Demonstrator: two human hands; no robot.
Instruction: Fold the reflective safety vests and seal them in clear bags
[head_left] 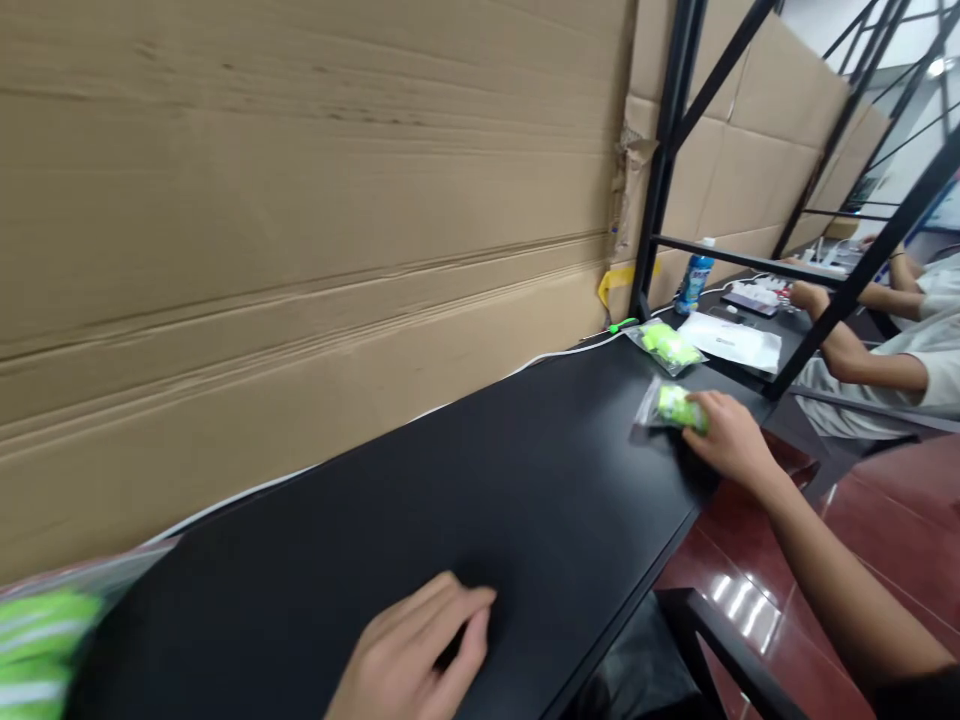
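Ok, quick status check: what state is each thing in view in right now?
Left hand: empty, resting on the black tabletop.
Right hand: on a clear plastic bag of green material.
Second clear plastic bag: lying on the tabletop.
White flat packet: lying flat.
Plastic water bottle: upright, capped.

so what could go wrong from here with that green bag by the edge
The right hand is on a clear bag of green items near the front edge of the black table, so the bag could slip off onto the red floor. A second clear bag lies close by and might get nudged.
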